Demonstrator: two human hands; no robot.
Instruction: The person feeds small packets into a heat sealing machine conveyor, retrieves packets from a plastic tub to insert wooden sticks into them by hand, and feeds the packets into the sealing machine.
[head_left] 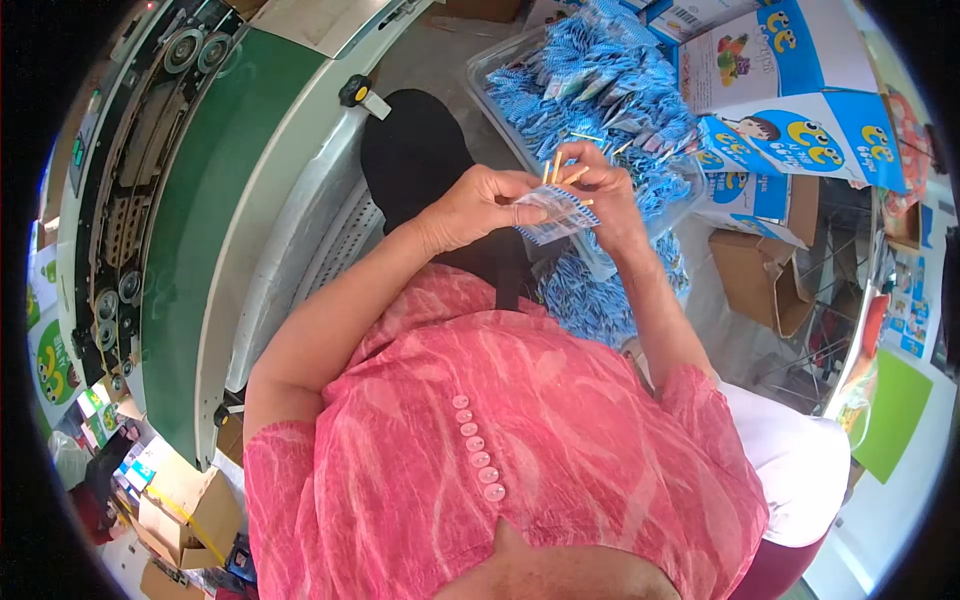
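Note:
My left hand (pixel 472 205) is closed on the edge of a small clear plastic packet (pixel 553 216) with blue-striped borders. Several thin pale-yellow sticks (pixel 557 166) poke up from the packet's top side. My right hand (pixel 612 195) is bent around the packet's other side, its fingers pinched at one of these sticks; part of the grip is hidden. Just beyond both hands stands a clear plastic tub (pixel 507 122), heaped with blue-and-white striped packets (pixel 610 75). More striped packets (pixel 590 300) are piled below the tub, near my right forearm.
A green conveyor belt (pixel 215 220) in a metal frame runs along the left, with a black knob (pixel 355 91) on its edge. Printed blue-and-white cartons (pixel 800 140) stack up at the right, above an open brown box (pixel 760 280). Another cardboard box (pixel 190 510) lies at lower left.

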